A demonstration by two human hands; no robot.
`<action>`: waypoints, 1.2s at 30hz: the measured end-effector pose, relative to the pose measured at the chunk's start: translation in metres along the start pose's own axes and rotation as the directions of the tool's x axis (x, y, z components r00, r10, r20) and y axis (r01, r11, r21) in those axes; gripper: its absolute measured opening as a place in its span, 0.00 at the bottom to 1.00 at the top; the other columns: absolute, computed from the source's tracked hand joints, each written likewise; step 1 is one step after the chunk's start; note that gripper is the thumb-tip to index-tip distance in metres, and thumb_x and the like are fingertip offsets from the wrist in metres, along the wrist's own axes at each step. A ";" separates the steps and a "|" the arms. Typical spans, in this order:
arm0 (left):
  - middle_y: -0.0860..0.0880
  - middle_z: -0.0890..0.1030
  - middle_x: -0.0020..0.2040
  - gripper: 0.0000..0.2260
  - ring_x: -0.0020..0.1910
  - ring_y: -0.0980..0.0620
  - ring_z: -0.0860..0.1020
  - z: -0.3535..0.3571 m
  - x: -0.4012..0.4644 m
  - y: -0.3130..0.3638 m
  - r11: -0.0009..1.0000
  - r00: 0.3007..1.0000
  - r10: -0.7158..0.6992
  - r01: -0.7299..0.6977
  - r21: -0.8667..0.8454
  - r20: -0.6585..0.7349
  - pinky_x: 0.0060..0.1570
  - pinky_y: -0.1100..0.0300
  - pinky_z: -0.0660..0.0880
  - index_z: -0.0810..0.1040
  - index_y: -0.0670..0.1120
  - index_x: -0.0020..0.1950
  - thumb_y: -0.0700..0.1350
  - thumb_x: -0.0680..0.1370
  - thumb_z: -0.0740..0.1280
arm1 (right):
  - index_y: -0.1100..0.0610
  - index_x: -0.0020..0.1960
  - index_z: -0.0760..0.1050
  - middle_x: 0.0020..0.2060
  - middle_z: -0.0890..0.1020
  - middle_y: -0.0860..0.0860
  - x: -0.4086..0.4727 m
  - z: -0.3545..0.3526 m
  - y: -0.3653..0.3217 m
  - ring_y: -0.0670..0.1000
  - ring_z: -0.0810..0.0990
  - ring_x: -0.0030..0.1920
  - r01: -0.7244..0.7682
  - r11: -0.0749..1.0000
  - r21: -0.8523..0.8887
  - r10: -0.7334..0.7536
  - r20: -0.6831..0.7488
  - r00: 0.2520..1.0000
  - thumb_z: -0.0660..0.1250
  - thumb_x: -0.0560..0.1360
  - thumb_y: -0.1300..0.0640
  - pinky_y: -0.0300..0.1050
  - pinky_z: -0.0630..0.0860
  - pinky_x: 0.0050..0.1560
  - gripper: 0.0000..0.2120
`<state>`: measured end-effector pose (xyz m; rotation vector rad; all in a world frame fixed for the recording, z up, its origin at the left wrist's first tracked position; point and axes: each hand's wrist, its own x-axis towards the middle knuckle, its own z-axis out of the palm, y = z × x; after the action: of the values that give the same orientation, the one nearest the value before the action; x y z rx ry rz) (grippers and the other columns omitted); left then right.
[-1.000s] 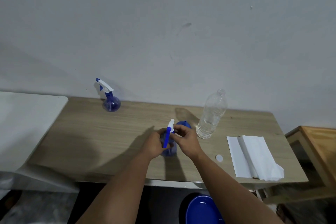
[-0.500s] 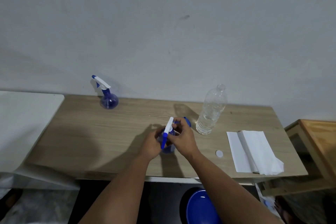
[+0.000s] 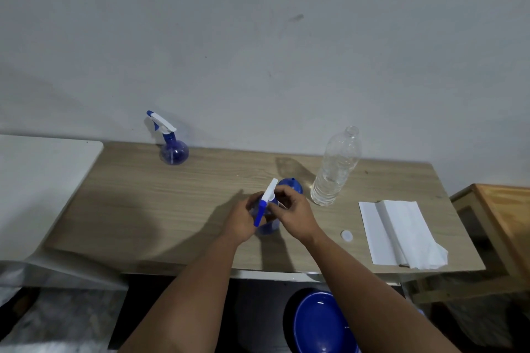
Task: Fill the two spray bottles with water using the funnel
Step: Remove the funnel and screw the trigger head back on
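A small blue spray bottle (image 3: pixel 267 227) stands near the table's front middle. My left hand (image 3: pixel 242 221) wraps its round body. My right hand (image 3: pixel 291 210) pinches the white and blue spray head (image 3: pixel 266 200) at the bottle's neck. Just behind my right hand a blue funnel (image 3: pixel 292 185) lies on the table, partly hidden. A second blue spray bottle (image 3: pixel 172 146), with its spray head on, stands at the back left by the wall. A clear plastic water bottle (image 3: pixel 335 169), uncapped and about a third full, stands to the right of the funnel.
A small white cap (image 3: pixel 346 235) lies on the wooden table (image 3: pixel 143 203) near folded white paper towels (image 3: pixel 398 233). A white surface (image 3: pixel 37 175) adjoins the table's left, a wooden stand (image 3: pixel 502 215) its right. A blue basin (image 3: pixel 318 324) sits on the floor below.
The spray head has tilted and turned slightly between my hands over the near bottle. My view has shifted a little. Nothing else on the table has moved.
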<state>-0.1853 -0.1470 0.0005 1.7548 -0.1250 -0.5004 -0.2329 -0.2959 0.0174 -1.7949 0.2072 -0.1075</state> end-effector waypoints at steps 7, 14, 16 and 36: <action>0.50 0.85 0.46 0.10 0.45 0.55 0.82 -0.004 -0.005 0.003 0.989 1.000 0.023 -0.021 0.145 -0.010 0.42 0.68 0.79 0.79 0.41 0.59 0.31 0.80 0.65 | 0.57 0.56 0.78 0.49 0.84 0.54 -0.001 0.001 0.000 0.51 0.84 0.52 0.009 0.999 -0.040 -0.010 -0.002 1.000 0.73 0.74 0.69 0.42 0.79 0.57 0.14; 0.42 0.83 0.47 0.11 0.43 0.49 0.83 -0.003 -0.007 0.006 0.999 0.999 0.019 -0.018 0.049 -0.034 0.38 0.61 0.81 0.80 0.37 0.56 0.30 0.82 0.58 | 0.54 0.60 0.81 0.50 0.85 0.51 -0.005 0.002 0.001 0.45 0.83 0.52 0.004 1.000 -0.029 -0.004 -0.008 1.000 0.73 0.75 0.68 0.38 0.79 0.56 0.16; 0.45 0.84 0.41 0.12 0.37 0.54 0.83 -0.001 -0.011 0.011 0.998 1.000 0.021 -0.019 0.053 -0.023 0.35 0.64 0.79 0.80 0.37 0.54 0.29 0.82 0.57 | 0.56 0.51 0.80 0.46 0.85 0.50 -0.004 0.005 0.002 0.44 0.83 0.47 -0.008 1.000 -0.029 0.007 -0.055 0.998 0.76 0.73 0.68 0.40 0.78 0.53 0.11; 0.43 0.79 0.55 0.22 0.39 0.64 0.81 0.002 -0.022 0.016 0.983 0.998 0.045 -0.051 0.179 0.037 0.39 0.71 0.76 0.74 0.35 0.67 0.22 0.75 0.65 | 0.54 0.50 0.79 0.46 0.85 0.48 0.007 -0.004 -0.002 0.47 0.84 0.49 -0.058 0.994 -0.088 0.065 0.076 0.995 0.77 0.71 0.65 0.40 0.79 0.52 0.13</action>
<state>-0.2032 -0.1447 0.0213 1.9151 -0.2418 -0.4958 -0.2265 -0.3006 0.0199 -1.8729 0.2133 0.0167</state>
